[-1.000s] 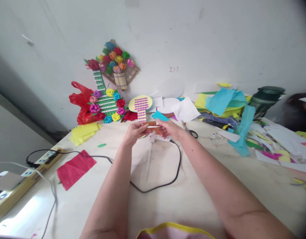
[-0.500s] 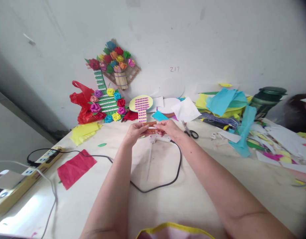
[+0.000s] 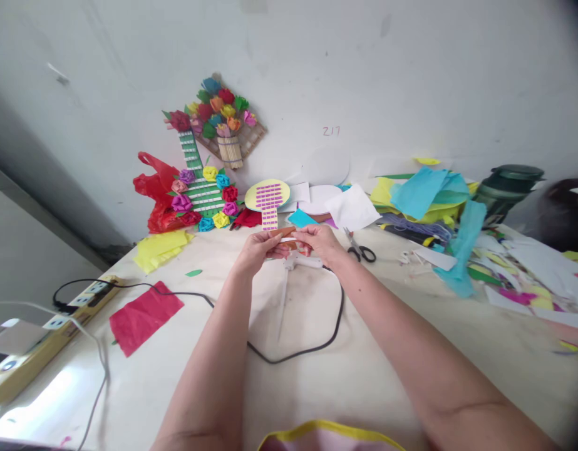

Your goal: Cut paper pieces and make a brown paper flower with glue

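Note:
Both hands meet at the middle of the table, pinching a folded piece of orange-brown paper [image 3: 285, 232]. My left hand [image 3: 258, 249] grips its left side, with fingers curled beneath. The right edge is between the thumb and fingers of my right hand [image 3: 320, 242]. Part of the paper is hidden by the fingers. Just below the hands lies a white glue gun [image 3: 304, 260], a glue stick [image 3: 283, 307] pointing out of it toward me. Its black cord [image 3: 338, 319] loops round on the table. To the right of my right hand are black-handled scissors [image 3: 361, 248].
A power strip [image 3: 89, 293] and red crepe paper [image 3: 146, 318] lie at left. Paper-flower crafts [image 3: 206, 194] lean on the wall beside a red plastic bag [image 3: 159, 194]. Coloured paper [image 3: 423, 194], a dark green flask [image 3: 514, 191] and paper scraps [image 3: 528, 269] crowd the right.
The hands keep their pinch on the orange-brown paper, with only slight finger shifts. The view has moved very slightly; the things on the table lie as before.

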### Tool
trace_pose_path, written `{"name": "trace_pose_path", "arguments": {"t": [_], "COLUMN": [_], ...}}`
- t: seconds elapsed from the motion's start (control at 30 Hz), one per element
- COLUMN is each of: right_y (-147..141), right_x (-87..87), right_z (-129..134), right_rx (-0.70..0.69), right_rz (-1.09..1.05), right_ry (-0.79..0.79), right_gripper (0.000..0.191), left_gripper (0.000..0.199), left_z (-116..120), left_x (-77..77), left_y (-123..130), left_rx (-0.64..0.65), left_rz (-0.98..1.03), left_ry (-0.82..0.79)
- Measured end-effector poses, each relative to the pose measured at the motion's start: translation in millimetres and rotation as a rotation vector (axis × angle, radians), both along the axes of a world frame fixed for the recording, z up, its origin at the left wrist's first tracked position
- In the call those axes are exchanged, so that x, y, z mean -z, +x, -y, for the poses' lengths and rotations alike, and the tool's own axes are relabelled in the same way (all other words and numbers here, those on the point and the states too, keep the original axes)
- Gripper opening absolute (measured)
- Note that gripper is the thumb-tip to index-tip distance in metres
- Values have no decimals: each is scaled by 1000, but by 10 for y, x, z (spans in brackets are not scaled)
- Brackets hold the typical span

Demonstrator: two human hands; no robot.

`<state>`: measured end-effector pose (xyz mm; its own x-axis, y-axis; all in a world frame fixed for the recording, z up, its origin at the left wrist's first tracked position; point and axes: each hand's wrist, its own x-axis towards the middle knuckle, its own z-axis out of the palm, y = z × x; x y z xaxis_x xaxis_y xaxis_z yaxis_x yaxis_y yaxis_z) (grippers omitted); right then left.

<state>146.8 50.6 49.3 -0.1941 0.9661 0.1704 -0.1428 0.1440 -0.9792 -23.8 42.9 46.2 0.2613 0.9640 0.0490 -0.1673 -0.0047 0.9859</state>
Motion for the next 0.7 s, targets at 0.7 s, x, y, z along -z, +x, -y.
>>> {"name": "trace_pose_path", "arguments": {"t": [0.7], "right_y": [21], "right_x": [76], "right_z": [-37], "right_rx": [-96], "right_rz": [-80], "right_ry": [-51], "right_gripper": [35], "left_gripper": [35], "left_z": [4], "left_x": [-6], "left_y": [-11], "left_rx": [-1], "left_rz": [0], "left_ry": [8]}}
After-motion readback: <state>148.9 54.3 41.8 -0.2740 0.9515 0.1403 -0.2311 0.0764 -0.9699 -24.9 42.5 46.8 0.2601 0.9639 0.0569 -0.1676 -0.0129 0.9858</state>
